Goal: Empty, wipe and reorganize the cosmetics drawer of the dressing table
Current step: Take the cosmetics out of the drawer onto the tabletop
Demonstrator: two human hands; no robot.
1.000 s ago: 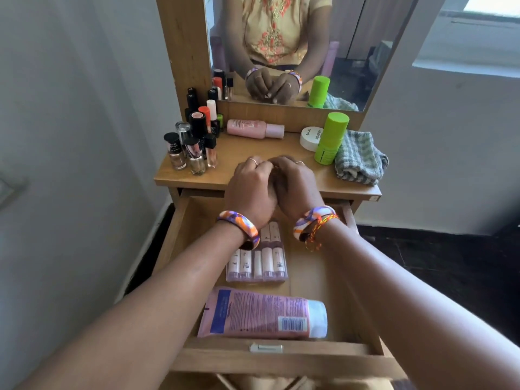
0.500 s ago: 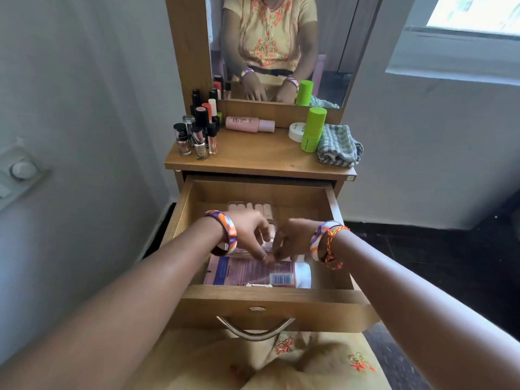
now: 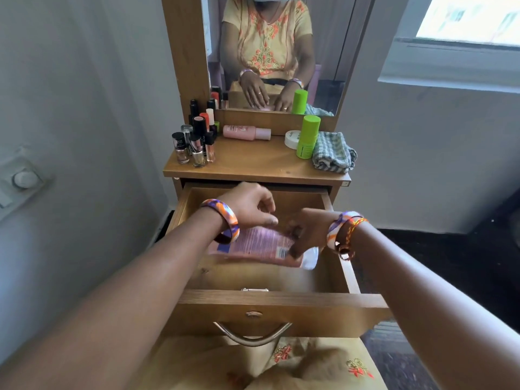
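The wooden drawer [image 3: 281,301] of the dressing table stands pulled out. My right hand [image 3: 308,235] grips the cap end of a pink cosmetics tube [image 3: 257,243], which is blurred and tilted a little above the drawer floor. My left hand [image 3: 249,205] hovers over the tube's other end with fingers loosely curled and apart; its thumb is close to the tube's upper edge. The small tubes at the drawer's back are hidden behind my hands.
On the table top stand several nail polish bottles [image 3: 191,147] at the left, a lying pink bottle [image 3: 246,132], a white jar [image 3: 290,139], a green stick [image 3: 308,136] and a folded checked cloth [image 3: 333,152]. A mirror [image 3: 270,52] rises behind. A wall runs close on the left.
Both hands came down from the table top into the drawer. My right hand took hold of the pink tube and raised it off the drawer floor. My view pulled back.
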